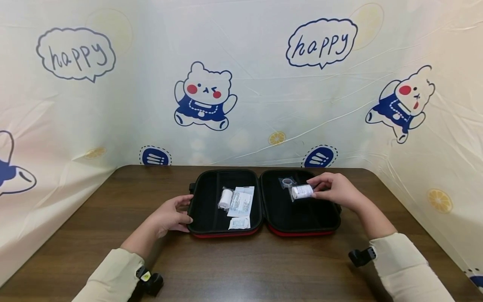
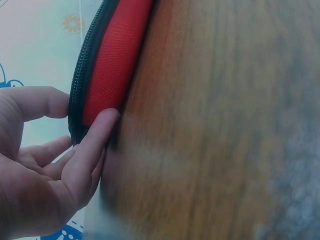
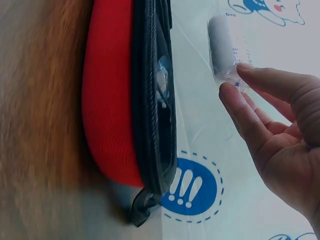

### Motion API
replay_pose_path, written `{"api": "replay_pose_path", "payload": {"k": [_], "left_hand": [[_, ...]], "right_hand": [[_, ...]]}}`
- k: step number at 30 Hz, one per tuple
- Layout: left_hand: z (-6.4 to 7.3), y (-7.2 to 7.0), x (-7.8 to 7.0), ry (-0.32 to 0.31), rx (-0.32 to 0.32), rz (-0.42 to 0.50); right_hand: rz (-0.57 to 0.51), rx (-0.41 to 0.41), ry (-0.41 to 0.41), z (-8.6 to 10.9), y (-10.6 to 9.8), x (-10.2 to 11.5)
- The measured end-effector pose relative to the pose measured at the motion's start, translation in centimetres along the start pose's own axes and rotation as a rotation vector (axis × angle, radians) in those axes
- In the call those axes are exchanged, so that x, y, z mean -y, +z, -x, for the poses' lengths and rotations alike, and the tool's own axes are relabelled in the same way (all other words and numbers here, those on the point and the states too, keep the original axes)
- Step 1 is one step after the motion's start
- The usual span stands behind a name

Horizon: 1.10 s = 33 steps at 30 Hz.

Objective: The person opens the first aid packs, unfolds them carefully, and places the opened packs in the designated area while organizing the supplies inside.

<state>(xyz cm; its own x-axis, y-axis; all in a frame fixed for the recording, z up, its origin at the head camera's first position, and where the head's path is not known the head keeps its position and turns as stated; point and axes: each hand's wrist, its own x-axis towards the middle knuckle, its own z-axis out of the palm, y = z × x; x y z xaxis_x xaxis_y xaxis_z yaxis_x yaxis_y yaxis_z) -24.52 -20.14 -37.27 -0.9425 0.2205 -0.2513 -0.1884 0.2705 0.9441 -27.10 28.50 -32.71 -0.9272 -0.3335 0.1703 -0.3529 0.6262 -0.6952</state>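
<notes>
A zippered red-and-black case (image 1: pixel 205 209) lies unfolded on the table, its two black-lined halves facing up. At its left end my left hand (image 1: pixel 171 215) holds the rim, the thumb against the red side in the left wrist view. My right hand (image 1: pixel 336 189) pinches one end of a clear-wrapped white bandage roll (image 1: pixel 302 191) between thumb and fingers, above the right half. In the right wrist view the bandage roll (image 3: pixel 221 47) is raised higher than the zippered edge. Beside it in the head view is a small bagged tape roll (image 1: pixel 287 183) in the right half.
The left half holds another wrapped white roll (image 1: pixel 226 199), a large white printed packet (image 1: pixel 240 202) and a smaller white packet (image 1: pixel 239 222). Brown wooden table (image 1: pixel 241 268) surrounds the case. A patterned cloth (image 1: pixel 256 105) hangs behind it.
</notes>
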Motion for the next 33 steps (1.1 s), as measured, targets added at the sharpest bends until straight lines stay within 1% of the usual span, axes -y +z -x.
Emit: {"api": "replay_pose_path", "payload": {"k": [7, 14, 22, 26, 33], "left_hand": [[0.0, -0.1, 0.0, -0.003, 0.004, 0.001], [0.0, -0.1, 0.1, -0.004, 0.005, -0.003], [0.0, -0.1, 0.0, -0.004, 0.004, -0.010], [0.1, -0.1, 0.0, -0.005, 0.004, -0.005], [0.0, -0.1, 0.0, -0.004, 0.006, -0.006]], "right_hand": [[0.032, 0.000, 0.070, -0.1, -0.7, -1.5], [0.059, -0.005, 0.085, -0.2, -1.6, -2.4], [0.081, 0.001, 0.138, -0.6, -2.2, -3.8], [0.103, 0.011, 0.132, -0.9, -2.3, -4.2], [0.197, 0.010, 0.118, -1.5, -2.0, -4.3]]}}
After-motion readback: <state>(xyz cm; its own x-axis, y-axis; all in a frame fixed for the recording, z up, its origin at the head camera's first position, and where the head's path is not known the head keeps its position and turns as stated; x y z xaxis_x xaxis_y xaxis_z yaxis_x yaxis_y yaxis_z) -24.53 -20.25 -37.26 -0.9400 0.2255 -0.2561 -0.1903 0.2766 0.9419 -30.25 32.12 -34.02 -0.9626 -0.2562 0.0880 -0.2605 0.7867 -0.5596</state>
